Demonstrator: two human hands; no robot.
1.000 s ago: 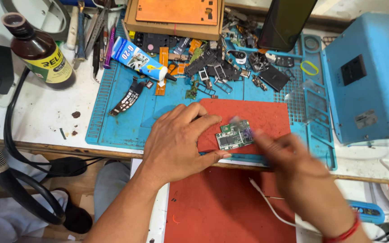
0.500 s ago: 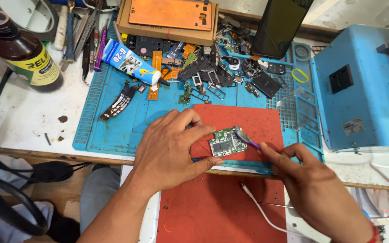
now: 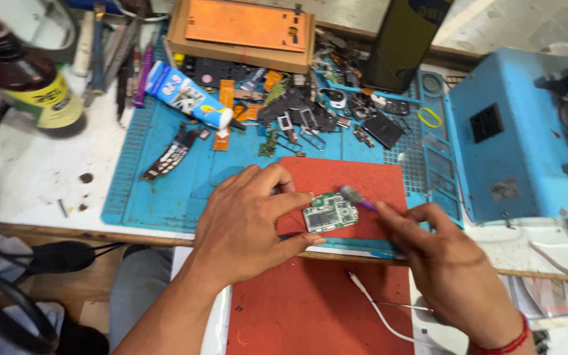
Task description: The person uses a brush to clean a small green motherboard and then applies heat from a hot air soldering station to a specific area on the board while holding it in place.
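Landmark: the red rectangular rubber pad (image 3: 369,181) lying on the blue silicone work mat (image 3: 165,190)
Board: a small green rectangular circuit board (image 3: 329,213) lies flat near the front edge of the red pad
Left hand: the left hand (image 3: 248,220) rests over the red pad's left edge, its grip closed on the circuit board, forefinger and thumb pinching the board's left side
Right hand: the right hand (image 3: 451,269), just off the red pad's front right corner, keeps its grip closed on a thin purple-handled brush (image 3: 355,196) whose tip sits at the board's upper right corner
Beyond the pad: a heap of dark phone parts (image 3: 310,118), a white-and-blue glue tube (image 3: 185,94)
Right of the pad: a blue metal box (image 3: 520,144)
Far left of the pad: a brown glass bottle (image 3: 31,82) on the white tabletop (image 3: 27,177)
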